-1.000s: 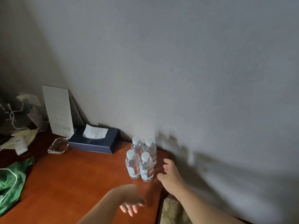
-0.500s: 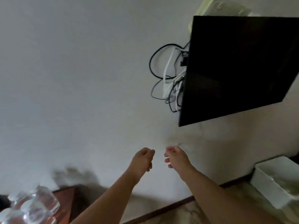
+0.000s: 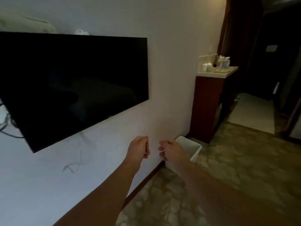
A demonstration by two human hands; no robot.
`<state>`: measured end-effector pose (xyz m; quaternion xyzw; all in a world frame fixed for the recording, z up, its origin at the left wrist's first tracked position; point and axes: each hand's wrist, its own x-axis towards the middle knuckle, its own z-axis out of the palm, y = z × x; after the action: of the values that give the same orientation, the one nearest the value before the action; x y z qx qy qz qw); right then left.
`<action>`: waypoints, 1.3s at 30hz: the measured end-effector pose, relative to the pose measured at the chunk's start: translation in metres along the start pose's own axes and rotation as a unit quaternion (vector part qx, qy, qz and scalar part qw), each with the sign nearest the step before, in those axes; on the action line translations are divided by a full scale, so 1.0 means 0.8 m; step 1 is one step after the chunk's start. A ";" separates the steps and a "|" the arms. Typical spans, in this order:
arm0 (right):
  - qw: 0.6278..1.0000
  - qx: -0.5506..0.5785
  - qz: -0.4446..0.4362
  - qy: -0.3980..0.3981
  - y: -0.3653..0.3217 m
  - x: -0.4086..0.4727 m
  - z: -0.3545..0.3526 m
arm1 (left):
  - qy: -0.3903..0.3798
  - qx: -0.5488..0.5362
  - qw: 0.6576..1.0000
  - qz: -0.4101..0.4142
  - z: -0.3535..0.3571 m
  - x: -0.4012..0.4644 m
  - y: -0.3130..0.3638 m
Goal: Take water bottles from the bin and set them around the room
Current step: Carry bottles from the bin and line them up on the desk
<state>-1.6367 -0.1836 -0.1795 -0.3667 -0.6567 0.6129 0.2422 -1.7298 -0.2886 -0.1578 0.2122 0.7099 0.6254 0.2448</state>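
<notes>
Both hands empty: left hand [image 3: 138, 148] and right hand [image 3: 171, 150] raised, fingers loosely curled, gripping nothing. White bin [image 3: 193, 148] on floor by wall, just beyond right hand. No bottles visible; next pickup seems pending.

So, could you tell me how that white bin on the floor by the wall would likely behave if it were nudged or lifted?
The white bin looks thin-walled plastic, so probably light and slightly flexible. It stands taller than wide on patterned floor, so a high push might tip it; a low one would likely slide it. Its contents cannot be seen, so its weight is uncertain.
</notes>
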 end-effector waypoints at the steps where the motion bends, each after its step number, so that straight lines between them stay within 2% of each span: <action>1: 1.000 0.006 0.002 0.015 0.001 0.010 -0.028 | -0.011 0.004 1.000 0.002 0.028 0.009 0.005; 11: 0.993 0.036 -0.004 0.111 0.007 0.154 -0.253 | -0.110 -0.002 0.994 0.008 0.272 0.164 0.028; 19: 0.988 0.039 0.028 0.149 -0.009 0.339 -0.368 | -0.145 -0.025 0.989 -0.009 0.428 0.339 0.051; 28: 0.989 0.050 0.056 0.124 0.005 0.536 -0.459 | -0.122 -0.047 0.991 -0.042 0.560 0.495 0.033; 39: 0.997 -0.017 0.078 -0.013 0.031 0.803 -0.527 | 0.016 -0.110 0.989 -0.098 0.672 0.676 0.001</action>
<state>-1.7030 0.5806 -0.2330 -0.4126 -0.6395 0.6235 0.1793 -1.8276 0.4616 -0.2543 0.1034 0.6581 0.6758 0.3153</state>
